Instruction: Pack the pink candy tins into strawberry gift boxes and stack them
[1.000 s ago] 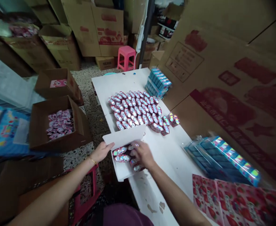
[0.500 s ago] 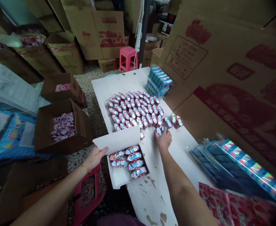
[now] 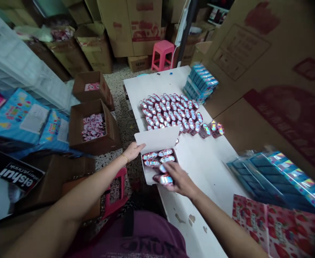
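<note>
A small white box (image 3: 160, 139) with its lid raised sits at the table's near left edge, holding several red packets (image 3: 166, 153) with shiny oval tops. My left hand (image 3: 134, 152) grips the box at its left side, thumb against the raised lid and the other fingers mostly hidden. Over the lower part of the box, my right hand (image 3: 181, 180) is closed on a shiny-topped packet (image 3: 166, 179); motion blurs its fingers. Beyond the lid, many like packets (image 3: 170, 111) stand in rows, with a few apart (image 3: 205, 130) to the right.
The white table (image 3: 200, 168) runs away from me. Blue packs (image 3: 201, 83) are stacked at its far right; more lie in clear wrap (image 3: 265, 175) beside pink strawberry-print sheets (image 3: 270, 222). A large carton (image 3: 254, 82) walls the right. Left are an open carton (image 3: 92, 141) and a pink stool (image 3: 162, 55).
My right hand has moved from the loose packets on the table to the box, bringing a packet. My left hand stays on the box. The view has shifted down and left.
</note>
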The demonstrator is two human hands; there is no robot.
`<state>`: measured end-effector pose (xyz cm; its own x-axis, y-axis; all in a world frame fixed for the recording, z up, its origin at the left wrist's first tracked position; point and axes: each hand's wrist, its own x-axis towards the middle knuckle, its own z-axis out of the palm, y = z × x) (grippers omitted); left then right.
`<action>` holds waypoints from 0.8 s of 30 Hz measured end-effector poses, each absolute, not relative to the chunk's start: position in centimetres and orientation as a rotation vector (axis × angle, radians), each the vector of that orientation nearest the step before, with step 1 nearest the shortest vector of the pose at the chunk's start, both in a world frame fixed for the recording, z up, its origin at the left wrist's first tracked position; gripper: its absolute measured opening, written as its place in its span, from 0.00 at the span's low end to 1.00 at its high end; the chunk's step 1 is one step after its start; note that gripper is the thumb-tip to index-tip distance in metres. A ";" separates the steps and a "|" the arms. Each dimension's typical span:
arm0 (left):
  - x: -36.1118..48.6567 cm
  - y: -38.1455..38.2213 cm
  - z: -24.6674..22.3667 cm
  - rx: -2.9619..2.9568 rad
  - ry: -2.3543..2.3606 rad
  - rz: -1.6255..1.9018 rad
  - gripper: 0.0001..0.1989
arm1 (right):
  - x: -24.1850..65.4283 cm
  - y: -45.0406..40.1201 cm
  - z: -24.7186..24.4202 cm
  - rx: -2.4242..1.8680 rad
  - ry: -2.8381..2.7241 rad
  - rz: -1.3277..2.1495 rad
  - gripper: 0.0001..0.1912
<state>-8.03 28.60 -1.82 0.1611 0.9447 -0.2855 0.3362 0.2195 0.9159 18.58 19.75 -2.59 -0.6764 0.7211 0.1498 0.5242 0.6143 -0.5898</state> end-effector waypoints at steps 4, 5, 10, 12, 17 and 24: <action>-8.1 28.4 -2.0 1.290 1.340 0.700 0.35 | 14.1 19.8 -4.1 -0.765 -2.708 0.815 0.41; -8.2 28.4 -2.2 1.293 1.330 0.702 0.35 | 13.9 20.0 -4.8 -0.786 -2.717 0.824 0.41; -8.6 28.4 -2.9 1.292 1.309 0.691 0.30 | 14.0 20.7 -6.6 -0.869 -2.771 0.798 0.41; -8.7 28.4 -2.9 1.295 1.293 0.700 0.30 | 13.6 20.7 -6.7 -0.818 -2.875 0.724 0.41; -8.5 28.2 -2.4 1.408 1.265 0.656 0.30 | 13.2 20.1 -7.1 -0.920 -2.898 0.597 0.38; -8.7 28.4 -1.4 1.417 1.249 0.636 0.29 | 12.5 20.7 -6.6 -1.217 -2.676 0.571 0.23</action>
